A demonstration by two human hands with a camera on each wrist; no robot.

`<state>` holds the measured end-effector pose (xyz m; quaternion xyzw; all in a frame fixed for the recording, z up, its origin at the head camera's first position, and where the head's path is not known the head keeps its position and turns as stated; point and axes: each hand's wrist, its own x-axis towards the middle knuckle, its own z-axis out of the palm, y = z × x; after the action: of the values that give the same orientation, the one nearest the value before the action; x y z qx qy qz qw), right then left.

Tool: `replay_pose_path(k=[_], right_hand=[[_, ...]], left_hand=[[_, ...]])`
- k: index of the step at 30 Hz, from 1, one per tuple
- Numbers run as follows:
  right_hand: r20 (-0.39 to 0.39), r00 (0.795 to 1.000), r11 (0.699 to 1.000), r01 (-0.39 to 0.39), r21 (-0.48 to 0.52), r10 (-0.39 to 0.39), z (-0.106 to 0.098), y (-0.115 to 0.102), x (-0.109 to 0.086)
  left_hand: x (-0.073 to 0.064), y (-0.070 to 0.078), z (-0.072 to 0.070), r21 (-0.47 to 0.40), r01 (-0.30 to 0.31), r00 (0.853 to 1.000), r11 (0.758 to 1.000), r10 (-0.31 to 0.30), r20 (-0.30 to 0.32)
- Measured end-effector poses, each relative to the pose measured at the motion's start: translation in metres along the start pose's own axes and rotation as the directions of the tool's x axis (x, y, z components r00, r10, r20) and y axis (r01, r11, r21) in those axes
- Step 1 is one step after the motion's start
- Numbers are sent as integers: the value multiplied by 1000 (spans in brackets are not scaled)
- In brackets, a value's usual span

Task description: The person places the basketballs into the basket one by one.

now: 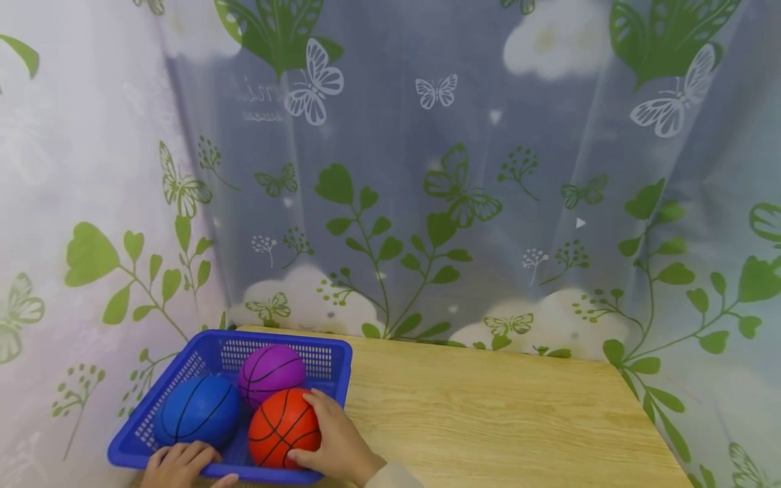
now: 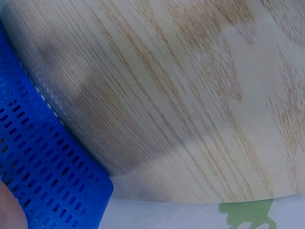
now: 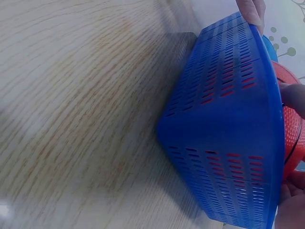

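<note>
A blue plastic basket (image 1: 342, 366) sits at the left of the table and holds three small basketballs. Its orange-red ball (image 1: 281, 430) is at the near right corner, gripped by my right hand (image 1: 335, 437) with the thumb on the near side and the fingers over the far side. My left hand (image 1: 179, 464) holds the basket's near rim, fingers bent over it. Just beyond those fingers lies the blue ball (image 1: 198, 410), and the purple ball (image 1: 274, 373) is at the back. In the right wrist view, the orange-red ball (image 3: 291, 138) shows behind the basket wall (image 3: 219, 119).
The light wooden table (image 1: 488, 420) extends to the right of the basket. Behind it hangs a grey curtain (image 1: 390, 135) printed with leaves and butterflies, and pale curtain panels (image 1: 91, 190) close in both sides.
</note>
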<state>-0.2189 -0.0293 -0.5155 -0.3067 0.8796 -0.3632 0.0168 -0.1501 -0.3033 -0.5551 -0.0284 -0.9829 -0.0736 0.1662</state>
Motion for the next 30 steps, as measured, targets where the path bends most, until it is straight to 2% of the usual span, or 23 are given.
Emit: replay_pose_path(k=[9, 13, 16, 18, 20, 22, 23, 25, 27, 28, 29, 30], right_hand=[[-15, 999, 999, 41, -20, -42, -1, 1, -4], [-11, 999, 999, 47, -22, -48, -4, 1, -6], [2, 999, 999, 45, -28, -45, -9, 6, -9], [6, 999, 999, 43, -31, -42, -16, 12, -11], [-5, 999, 998, 45, -43, -45, -26, 21, -16], [-25, 999, 998, 38, -56, -39, -41, 35, -21], [-37, 999, 997, 31, -64, -33, -49, 42, -25], [-57, 998, 998, 0, -67, -4, -69, 59, -34], [-72, 997, 997, -46, -66, 41, -92, 76, -44], [-78, 995, 995, -70, -64, 65, -105, 83, -49], [-87, 993, 994, -90, -65, 84, -118, 90, -54], [-99, 990, 991, -111, -70, 103, -132, 97, -59]], left_hand=[[-1, 2, -2, -2, -3, 1000, 1000, 3, -3], [-1, 3, -4, -8, 5, 1000, 1000, -4, 14], [1, 4, -7, -19, 13, 998, 1000, -12, 62], [4, 4, -10, -51, 15, 993, 999, -9, 120], [10, 3, -15, -110, 10, 977, 994, 14, 215], [17, 0, -21, -186, -39, 949, 982, 95, 302], [22, -2, -24, -234, -79, 930, 969, 156, 333], [33, -5, -32, -336, -151, 880, 930, 281, 384], [44, -6, -44, -408, -222, 835, 886, 389, 389], [50, -6, -50, -427, -263, 819, 865, 434, 375], [57, -5, -58, -429, -284, 812, 857, 453, 368], [64, -3, -67, -414, -309, 812, 856, 464, 355]])
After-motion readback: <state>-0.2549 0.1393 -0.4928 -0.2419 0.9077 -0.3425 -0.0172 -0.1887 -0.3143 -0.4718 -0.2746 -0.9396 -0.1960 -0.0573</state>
